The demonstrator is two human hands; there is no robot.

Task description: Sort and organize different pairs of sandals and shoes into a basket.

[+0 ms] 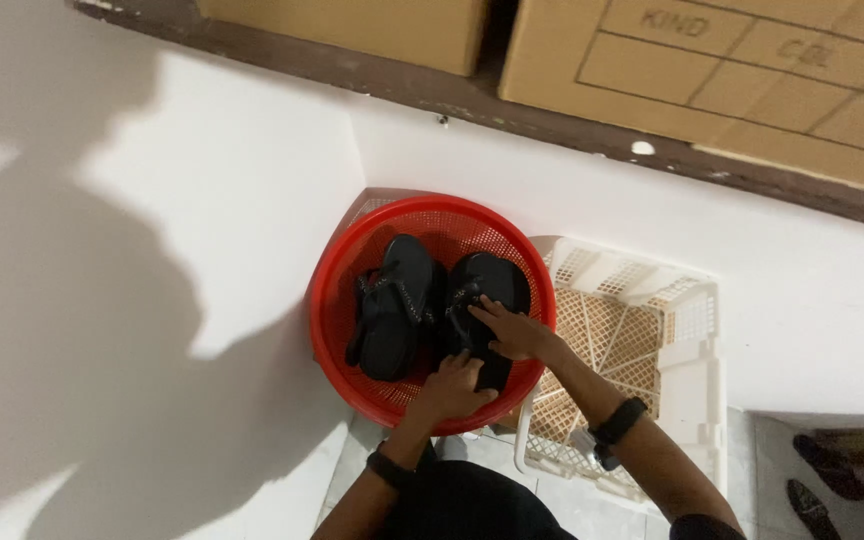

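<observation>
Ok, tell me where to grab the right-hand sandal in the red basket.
Take the right sandal by its straps, coming straight down from above. It lies sole-down and flat in the red basket, close beside the left sandal, so the sides look tight. Both hands, left and right, already rest on it.

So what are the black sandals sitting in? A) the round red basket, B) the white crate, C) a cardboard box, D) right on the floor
A: both black sandals lie side by side inside the round red basket, with the left hand and the right hand on the right-hand sandal, while the white crate beside it has no sandals in it.
</observation>
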